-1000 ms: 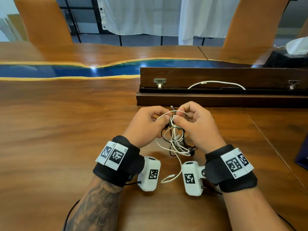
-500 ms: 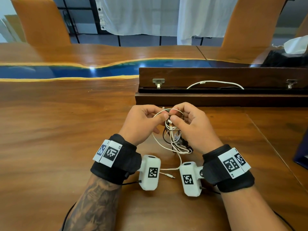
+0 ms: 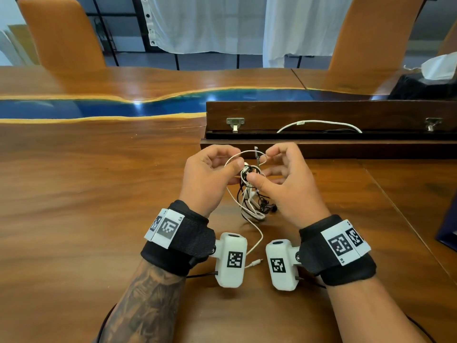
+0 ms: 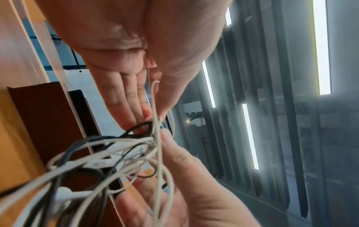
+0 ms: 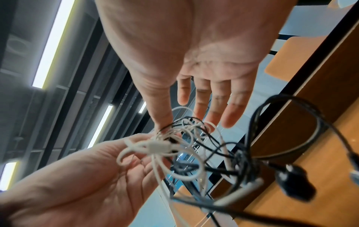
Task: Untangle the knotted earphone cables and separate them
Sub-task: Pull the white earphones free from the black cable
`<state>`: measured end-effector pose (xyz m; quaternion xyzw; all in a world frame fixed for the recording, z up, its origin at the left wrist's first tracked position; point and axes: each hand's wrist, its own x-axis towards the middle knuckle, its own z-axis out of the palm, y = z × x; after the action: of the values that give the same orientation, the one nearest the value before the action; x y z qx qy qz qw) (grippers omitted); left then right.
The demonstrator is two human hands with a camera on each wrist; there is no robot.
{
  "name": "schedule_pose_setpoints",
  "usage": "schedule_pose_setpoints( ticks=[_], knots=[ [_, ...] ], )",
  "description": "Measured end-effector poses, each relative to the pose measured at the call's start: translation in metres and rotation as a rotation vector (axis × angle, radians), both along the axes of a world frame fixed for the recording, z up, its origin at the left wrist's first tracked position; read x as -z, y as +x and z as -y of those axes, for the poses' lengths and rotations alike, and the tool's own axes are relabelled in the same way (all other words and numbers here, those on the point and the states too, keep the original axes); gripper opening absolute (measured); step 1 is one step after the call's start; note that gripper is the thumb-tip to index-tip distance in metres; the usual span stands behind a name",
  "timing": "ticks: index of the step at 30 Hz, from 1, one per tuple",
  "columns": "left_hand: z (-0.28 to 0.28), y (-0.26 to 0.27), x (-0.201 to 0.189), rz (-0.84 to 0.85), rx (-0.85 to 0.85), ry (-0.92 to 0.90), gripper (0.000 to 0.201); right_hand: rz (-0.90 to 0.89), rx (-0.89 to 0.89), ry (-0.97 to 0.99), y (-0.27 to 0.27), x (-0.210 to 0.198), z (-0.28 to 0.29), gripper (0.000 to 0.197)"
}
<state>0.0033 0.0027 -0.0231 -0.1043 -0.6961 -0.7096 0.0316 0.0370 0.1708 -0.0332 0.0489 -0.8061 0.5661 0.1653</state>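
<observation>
A tangle of white and black earphone cables (image 3: 249, 194) hangs between my two hands above the wooden table (image 3: 99, 194). My left hand (image 3: 238, 169) pinches a white strand at the knot between thumb and fingers. My right hand (image 3: 259, 174) has its thumb on the knot and its index finger curled at a white loop (image 3: 247, 152) arching between the hands. In the left wrist view the left thumb and fingers (image 4: 153, 113) squeeze the white cable. In the right wrist view black earbuds (image 5: 295, 182) dangle below the right hand (image 5: 174, 119). A white jack plug (image 3: 257, 262) lies on the table.
An open dark wooden box (image 3: 321, 112) with metal latches stands just beyond the hands, with a white cable (image 3: 319, 123) inside. A blue resin strip (image 3: 99, 110) crosses the table. Orange chairs stand behind. A dark blue object (image 3: 447, 233) sits at the right edge.
The hands have drawn a little apart, and the white loop now arches wider between them. The right fingers have spread out from the knot. The hanging cables shifted slightly.
</observation>
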Motion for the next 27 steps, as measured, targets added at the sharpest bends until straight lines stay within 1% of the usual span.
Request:
schedule_pose_setpoints(
  ticks=[1, 3, 6, 7, 11, 16, 18, 22, 24, 27],
  knots=[
    [0.0, 0.0, -0.001, 0.004, -0.001, 0.013, 0.023, -0.005, 0.008, -0.014, 0.0, -0.001, 0.001, 0.041],
    [-0.001, -0.001, -0.001, -0.002, -0.006, 0.02, 0.031, -0.022, 0.028, 0.019, 0.001, -0.001, 0.002, 0.034],
    [-0.002, 0.0, -0.001, -0.04, -0.032, 0.024, 0.027, -0.062, 0.028, 0.139, 0.001, 0.0, 0.002, 0.013],
    [-0.003, 0.0, -0.001, -0.054, -0.042, 0.03, 0.025, -0.075, 0.02, 0.161, 0.001, 0.0, 0.002, 0.011],
    [-0.004, 0.001, -0.002, -0.106, -0.052, 0.055, 0.02, -0.068, -0.03, 0.184, 0.0, 0.0, 0.002, 0.012],
    [-0.004, 0.002, -0.006, -0.151, -0.037, 0.075, 0.021, -0.092, -0.149, 0.088, 0.0, -0.002, 0.003, 0.012],
    [-0.003, 0.003, -0.007, -0.128, -0.007, 0.092, 0.021, -0.093, -0.173, 0.061, 0.0, -0.002, 0.002, 0.011],
    [0.004, 0.001, -0.009, -0.002, 0.095, 0.1, 0.02, -0.112, -0.175, 0.006, 0.001, -0.002, 0.002, 0.012],
    [0.006, 0.001, -0.01, 0.001, 0.104, 0.119, 0.016, -0.123, -0.146, 0.048, 0.0, -0.001, 0.003, 0.012],
    [0.005, 0.002, -0.011, -0.018, 0.084, 0.2, 0.016, -0.125, -0.134, 0.095, -0.001, 0.0, 0.005, 0.013]
  ],
)
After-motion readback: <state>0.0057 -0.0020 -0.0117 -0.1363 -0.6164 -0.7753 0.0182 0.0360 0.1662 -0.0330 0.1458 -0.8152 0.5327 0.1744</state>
